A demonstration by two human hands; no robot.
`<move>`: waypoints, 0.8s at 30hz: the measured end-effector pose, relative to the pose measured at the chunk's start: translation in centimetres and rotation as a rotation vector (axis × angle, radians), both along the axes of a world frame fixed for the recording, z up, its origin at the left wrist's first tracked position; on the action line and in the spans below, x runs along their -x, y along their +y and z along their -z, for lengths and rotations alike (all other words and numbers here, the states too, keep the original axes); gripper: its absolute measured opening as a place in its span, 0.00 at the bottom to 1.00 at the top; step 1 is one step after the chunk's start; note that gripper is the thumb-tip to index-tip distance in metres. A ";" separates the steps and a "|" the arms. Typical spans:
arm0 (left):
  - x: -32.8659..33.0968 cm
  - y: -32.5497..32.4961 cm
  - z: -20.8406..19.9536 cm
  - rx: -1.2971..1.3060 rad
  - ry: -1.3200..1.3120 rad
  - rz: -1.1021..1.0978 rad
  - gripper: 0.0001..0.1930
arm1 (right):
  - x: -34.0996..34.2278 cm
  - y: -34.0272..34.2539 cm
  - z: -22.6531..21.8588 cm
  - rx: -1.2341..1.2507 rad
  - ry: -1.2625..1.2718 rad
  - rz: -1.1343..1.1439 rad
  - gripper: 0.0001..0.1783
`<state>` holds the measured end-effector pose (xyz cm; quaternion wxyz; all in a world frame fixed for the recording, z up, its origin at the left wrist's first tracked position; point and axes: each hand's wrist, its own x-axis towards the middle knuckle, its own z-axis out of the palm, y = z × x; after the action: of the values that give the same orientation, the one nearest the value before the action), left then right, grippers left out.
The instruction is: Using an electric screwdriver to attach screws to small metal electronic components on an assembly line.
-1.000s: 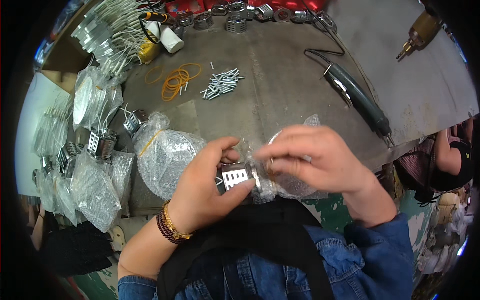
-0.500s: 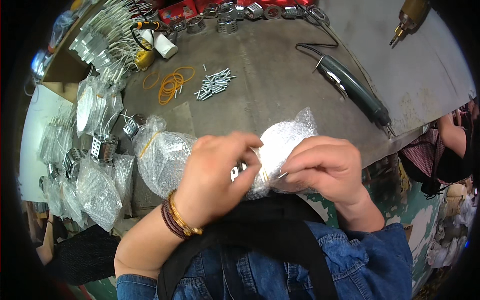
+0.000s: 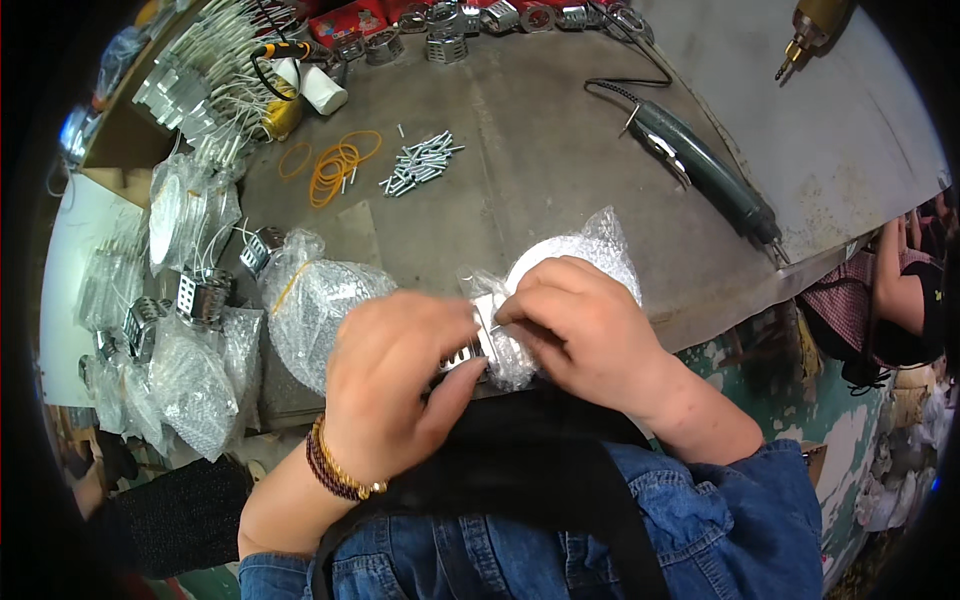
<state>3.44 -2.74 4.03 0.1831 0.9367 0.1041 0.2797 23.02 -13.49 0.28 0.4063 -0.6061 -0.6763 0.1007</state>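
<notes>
Scuffed grey steel workbench (image 3: 560, 180), both hands at its edge: left hand (image 3: 400, 385) cupping slotted metal fitting (image 3: 462, 352), right hand (image 3: 580, 335) pinching clear bubble-wrap bag (image 3: 590, 250) — risks tearing, or fitting slipping off.

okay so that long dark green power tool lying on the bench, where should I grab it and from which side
Probably grip the green power tool around its thick middle barrel, coming down from above. It lies flat and diagonal on the grey bench, the body clear of other things. Avoid the narrow tip toward the bench edge and the black cord at its far end.
</notes>
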 end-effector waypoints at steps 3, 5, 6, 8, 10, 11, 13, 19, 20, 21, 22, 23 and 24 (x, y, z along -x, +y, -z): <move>-0.2 -0.2 2.2 0.314 0.006 -0.055 0.21 | 0.8 0.5 0.1 -0.022 -0.036 0.039 0.06; 0.0 -0.2 2.7 0.319 -0.003 -0.049 0.26 | 0.9 0.7 0.0 -0.002 -0.074 0.047 0.07; 0.0 -0.3 2.9 0.354 -0.001 -0.062 0.27 | 0.9 0.8 0.1 0.001 -0.076 0.045 0.07; 0.0 -0.3 3.2 0.393 0.000 -0.079 0.29 | 1.0 0.8 0.4 -0.050 -0.053 0.023 0.08; -0.3 -0.2 3.4 0.260 0.000 -0.032 0.35 | 1.1 0.8 0.7 -0.061 0.010 0.011 0.08; -0.4 -0.1 3.6 0.264 0.000 -0.035 0.35 | 1.1 0.9 0.8 -0.075 0.074 0.004 0.09; -0.6 -0.1 3.9 0.324 -0.014 -0.029 0.37 | 1.3 0.9 0.6 -0.075 0.094 0.016 0.08; -1.0 -0.8 5.0 0.285 -0.126 -0.089 0.37 | 1.1 0.9 0.3 -0.048 0.107 0.009 0.09; -1.1 -0.9 5.1 0.287 -0.125 -0.090 0.37 | 1.1 0.9 0.2 -0.039 0.096 0.008 0.09; -1.2 -1.0 5.3 0.267 -0.130 -0.083 0.37 | 1.0 0.8 0.2 -0.036 0.096 0.009 0.09; -1.3 -1.0 5.4 0.246 -0.136 -0.076 0.36 | 1.0 0.8 0.2 -0.037 0.110 0.030 0.09; -1.3 -1.0 5.4 0.248 -0.136 -0.076 0.36 | 1.0 0.7 0.2 -0.037 0.122 0.050 0.10; -1.4 -0.8 5.3 0.229 -0.137 -0.050 0.36 | 0.9 0.5 0.0 -0.035 0.120 0.053 0.10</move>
<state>4.88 -3.58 -1.25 0.2885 0.8856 0.1459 0.3335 22.15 -12.98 0.24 0.4595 -0.6094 -0.6360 0.1142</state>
